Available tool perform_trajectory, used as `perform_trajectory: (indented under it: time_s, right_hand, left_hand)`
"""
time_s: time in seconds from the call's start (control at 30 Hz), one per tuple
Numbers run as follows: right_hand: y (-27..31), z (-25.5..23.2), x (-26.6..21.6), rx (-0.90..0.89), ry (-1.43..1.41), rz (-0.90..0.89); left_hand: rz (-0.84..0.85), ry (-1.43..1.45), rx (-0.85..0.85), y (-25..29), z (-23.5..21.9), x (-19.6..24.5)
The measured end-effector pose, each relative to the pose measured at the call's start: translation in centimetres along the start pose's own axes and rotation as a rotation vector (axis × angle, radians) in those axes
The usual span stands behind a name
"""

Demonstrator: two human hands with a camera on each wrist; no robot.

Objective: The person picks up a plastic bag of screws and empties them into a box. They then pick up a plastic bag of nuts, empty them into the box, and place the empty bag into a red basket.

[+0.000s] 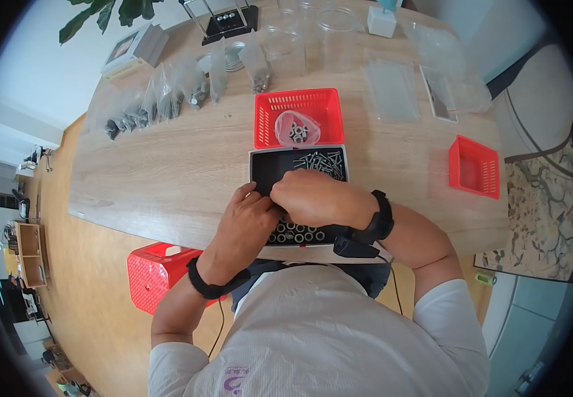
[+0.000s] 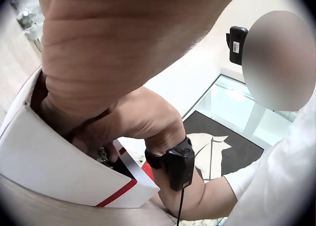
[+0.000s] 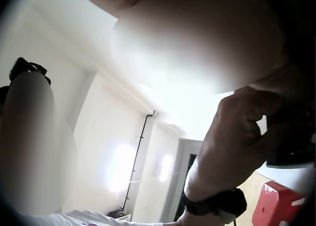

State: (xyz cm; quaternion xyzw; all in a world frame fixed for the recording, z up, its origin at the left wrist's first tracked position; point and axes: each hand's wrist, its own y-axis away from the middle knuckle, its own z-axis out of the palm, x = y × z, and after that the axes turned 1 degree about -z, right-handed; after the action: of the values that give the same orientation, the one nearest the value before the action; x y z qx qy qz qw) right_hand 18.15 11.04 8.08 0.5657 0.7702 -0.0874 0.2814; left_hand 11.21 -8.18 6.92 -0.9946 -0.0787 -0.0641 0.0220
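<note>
In the head view, both hands meet over a shallow box with a dark inside [image 1: 268, 168] and pale walls. My left hand [image 1: 250, 217] reaches in from the left, its fingertips close to the right hand's. Bent at the wrist, my right hand [image 1: 319, 198] lies across the middle of the box with its fingers turned down. I cannot tell what is between the fingers, as the hands cover it. Loose metal bolts [image 1: 323, 161] fill the box's far right part. Ring-shaped metal nuts [image 1: 297, 235] lie at its near end, partly under the right forearm.
Behind the box stands a red basket [image 1: 261, 126] with a bag of metal parts [image 1: 297, 132]. Another red basket [image 1: 473, 169] is at the right. Several bags of small hardware [image 1: 170, 99] and clear jars [image 1: 286, 53] stand farther back. A red stool [image 1: 148, 278] is at the lower left.
</note>
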Motion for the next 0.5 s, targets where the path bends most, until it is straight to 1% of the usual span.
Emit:
perform_trajectory:
  time_s: [0.07,0.1,0.17,0.2,0.27,0.3,0.37,0.5]
  right_hand:
    - [-0.6,1.1,0.4,0.050,-0.020,0.016]
    - [-0.8,1.4,0.4,0.051,-0.019,0.016]
    - [-0.9,1.8,0.5,0.044,-0.017,-0.009]
    - [-0.9,1.7,0.4,0.049,-0.010,-0.008]
    - [-0.9,1.2,0.4,-0.024,-0.040,-0.048]
    - [-0.8,0.8,0.3,-0.018,-0.031,-0.048]
    - [-0.5,0.1,-0.1,-0.110,-0.081,-0.008]
    - [-0.1,-0.8,0.1,-0.073,-0.029,-0.014]
  left_hand:
    - [-0.043,0.076,0.000,0.2,0.1,0.2]
    - [-0.043,0.075,0.001,0.3,0.1,0.3]
    - [-0.114,0.071,0.014,0.5,-0.1,0.7]
    - [-0.111,0.066,0.020,0.6,0.0,0.7]
    - [-0.146,0.158,0.043,0.8,0.3,0.7]
    - [-0.142,0.152,0.051,0.8,0.2,0.7]
    - [-0.151,0.209,0.057,0.9,0.2,0.9]
    - [-0.161,0.224,0.070,0.8,-0.8,1.1]
